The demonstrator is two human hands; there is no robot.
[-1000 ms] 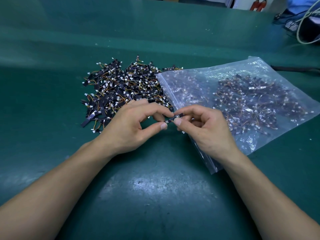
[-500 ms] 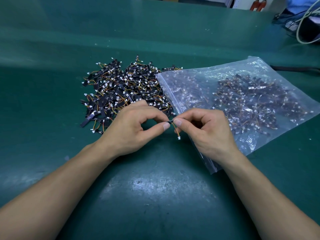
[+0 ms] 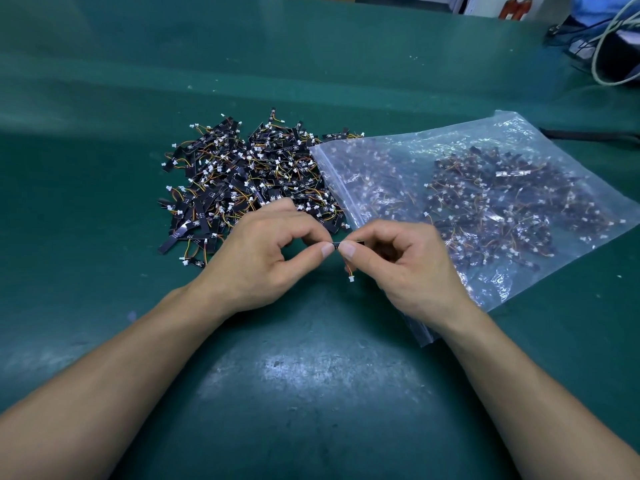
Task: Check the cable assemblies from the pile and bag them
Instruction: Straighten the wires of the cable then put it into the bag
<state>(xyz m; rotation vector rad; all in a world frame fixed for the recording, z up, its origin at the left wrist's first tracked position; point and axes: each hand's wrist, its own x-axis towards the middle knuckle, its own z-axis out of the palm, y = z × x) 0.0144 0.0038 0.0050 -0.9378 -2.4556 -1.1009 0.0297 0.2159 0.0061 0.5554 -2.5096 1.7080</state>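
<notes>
Rightward, the clear bag (image 3: 519, 133) held many assemblies, its edge against the pile (image 3: 249, 178).
Left hand (image 3: 263, 258) and right hand (image 3: 401, 268) pinched one cable assembly (image 3: 358, 242) between thumb and forefinger above the green mat (image 3: 311, 393).

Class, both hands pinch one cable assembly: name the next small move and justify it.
Probably: the left hand lets go and the right hand slips the assembly into the bag. Both pinch its black strip, its connector dangles free below, and the bag's mouth lies right beside the right hand.
</notes>
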